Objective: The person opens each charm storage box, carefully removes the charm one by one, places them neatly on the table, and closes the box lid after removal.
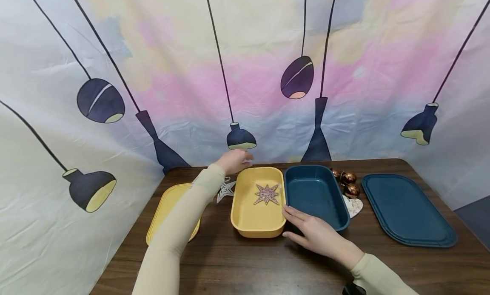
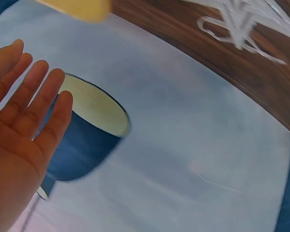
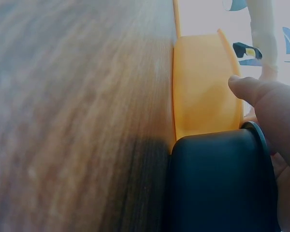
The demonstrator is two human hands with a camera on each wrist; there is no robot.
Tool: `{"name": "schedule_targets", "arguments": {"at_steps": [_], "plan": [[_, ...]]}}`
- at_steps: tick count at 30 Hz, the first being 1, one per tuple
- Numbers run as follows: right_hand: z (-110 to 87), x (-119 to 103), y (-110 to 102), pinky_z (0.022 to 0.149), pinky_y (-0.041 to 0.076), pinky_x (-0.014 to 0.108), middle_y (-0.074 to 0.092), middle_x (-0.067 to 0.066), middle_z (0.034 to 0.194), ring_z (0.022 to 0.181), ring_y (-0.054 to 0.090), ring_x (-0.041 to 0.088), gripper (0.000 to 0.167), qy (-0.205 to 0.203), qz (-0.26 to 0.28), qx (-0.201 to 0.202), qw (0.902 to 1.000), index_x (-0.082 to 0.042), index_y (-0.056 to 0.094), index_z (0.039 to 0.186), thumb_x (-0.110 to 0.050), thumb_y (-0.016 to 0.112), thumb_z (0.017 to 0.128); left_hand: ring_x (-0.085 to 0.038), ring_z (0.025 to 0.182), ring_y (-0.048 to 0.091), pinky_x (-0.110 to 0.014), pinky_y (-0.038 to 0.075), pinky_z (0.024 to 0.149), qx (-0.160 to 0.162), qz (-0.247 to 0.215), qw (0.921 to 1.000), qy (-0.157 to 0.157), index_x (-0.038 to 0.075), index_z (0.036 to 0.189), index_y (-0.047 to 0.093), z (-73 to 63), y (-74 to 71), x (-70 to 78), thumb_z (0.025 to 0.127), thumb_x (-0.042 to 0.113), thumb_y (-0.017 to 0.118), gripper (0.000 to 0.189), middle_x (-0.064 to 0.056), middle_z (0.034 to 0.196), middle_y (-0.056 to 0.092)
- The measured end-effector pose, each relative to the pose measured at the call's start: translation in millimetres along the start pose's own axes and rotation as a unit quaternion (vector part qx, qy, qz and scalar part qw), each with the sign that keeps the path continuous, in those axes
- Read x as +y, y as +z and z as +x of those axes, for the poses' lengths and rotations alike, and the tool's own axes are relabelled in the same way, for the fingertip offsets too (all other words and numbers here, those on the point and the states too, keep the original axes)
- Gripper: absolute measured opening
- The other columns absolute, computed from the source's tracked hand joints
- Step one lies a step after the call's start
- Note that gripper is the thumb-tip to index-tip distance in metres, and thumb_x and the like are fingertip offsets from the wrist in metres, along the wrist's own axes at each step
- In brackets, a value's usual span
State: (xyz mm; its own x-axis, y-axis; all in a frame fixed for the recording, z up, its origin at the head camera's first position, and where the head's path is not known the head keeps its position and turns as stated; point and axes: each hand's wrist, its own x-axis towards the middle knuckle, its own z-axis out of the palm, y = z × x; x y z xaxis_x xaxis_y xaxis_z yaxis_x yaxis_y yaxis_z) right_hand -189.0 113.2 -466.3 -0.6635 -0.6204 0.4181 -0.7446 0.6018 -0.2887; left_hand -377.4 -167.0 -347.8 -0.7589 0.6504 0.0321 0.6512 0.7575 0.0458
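Near the back left corner of the yellow box [image 1: 258, 234], my left hand [image 1: 234, 160] hovers with nothing in its grasp. Its fingers look extended in the left wrist view, the palm [image 2: 14, 150] showing. Inside the yellow box lies a glittery pink star [image 1: 266, 194] with several points. My right hand [image 1: 317, 233] reaches over the front left of the dark blue box [image 1: 314, 193], fingers fairly straight, fingertips at the rims where the two boxes meet. From the right wrist, the thumb [image 3: 251, 89] appears by the yellow box's rim; the other fingers are mostly hidden.
A white star ornament [image 1: 226, 190] lies left of the yellow box, partly behind my left arm. Further left is a yellow lid [image 1: 168, 197]. Right of the blue box are copper-coloured balls [image 1: 351, 190], a whitish patterned ornament [image 1: 354, 205] and a blue lid [image 1: 409, 210].
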Motion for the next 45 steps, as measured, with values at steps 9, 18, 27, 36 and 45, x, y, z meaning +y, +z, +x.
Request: {"name": "schedule_targets", "arguments": {"at_steps": [9,18,27,36,45], "plan": [[-1.0,0,0,0.094,0.054,0.041,0.049,0.018,0.150,0.129,0.056,0.027,0.061,0.004,0.003,-0.004,1.0000,-0.002,0.054,0.145,-0.042,0.064,0.099,-0.025,0.112,0.065,-0.039,0.051,0.096,-0.024,-0.009,0.9995,0.017,0.005,0.125,0.071,16.2,14.8,20.4,0.099,0.013,0.066,0.027,-0.009,0.122,0.069],[-1.3,1,0,0.094,0.053,0.041,0.049,0.018,0.150,0.130,0.055,0.027,0.061,0.012,0.003,-0.013,0.9998,-0.002,0.054,0.145,-0.042,0.063,0.100,-0.024,0.113,0.065,-0.037,0.051,0.096,-0.079,0.021,0.9966,0.009,0.008,0.127,0.070,15.3,34.8,26.6,0.096,0.014,0.071,0.031,-0.009,0.121,0.069],[-0.5,0,0,0.095,0.053,0.042,0.048,0.018,0.150,0.130,0.055,0.027,0.061,0.012,0.009,-0.018,0.9997,-0.002,0.053,0.145,-0.040,0.064,0.100,-0.021,0.110,0.064,-0.035,0.051,0.095,-0.129,0.046,0.9903,0.017,0.010,0.122,0.072,14.8,53.8,22.6,0.095,0.015,0.073,0.028,-0.006,0.117,0.070],[-0.1,1,1,0.095,0.053,0.041,0.048,0.017,0.151,0.131,0.055,0.027,0.061,0.009,0.007,-0.015,0.9998,-0.002,0.053,0.146,-0.042,0.062,0.100,-0.020,0.110,0.064,-0.034,0.050,0.097,-0.141,0.052,0.9881,0.035,0.011,0.119,0.075,17.2,62.9,24.2,0.096,0.016,0.072,0.024,-0.004,0.117,0.071],[0.2,1,0,0.095,0.053,0.041,0.050,0.018,0.149,0.130,0.055,0.027,0.060,0.000,0.003,-0.005,1.0000,-0.001,0.054,0.144,-0.040,0.065,0.099,-0.014,0.084,0.063,-0.027,0.052,0.082,-0.113,0.083,0.9856,0.095,0.010,0.100,0.078,17.3,70.9,22.7,0.093,0.010,0.073,0.008,-0.001,0.094,0.073]]}}
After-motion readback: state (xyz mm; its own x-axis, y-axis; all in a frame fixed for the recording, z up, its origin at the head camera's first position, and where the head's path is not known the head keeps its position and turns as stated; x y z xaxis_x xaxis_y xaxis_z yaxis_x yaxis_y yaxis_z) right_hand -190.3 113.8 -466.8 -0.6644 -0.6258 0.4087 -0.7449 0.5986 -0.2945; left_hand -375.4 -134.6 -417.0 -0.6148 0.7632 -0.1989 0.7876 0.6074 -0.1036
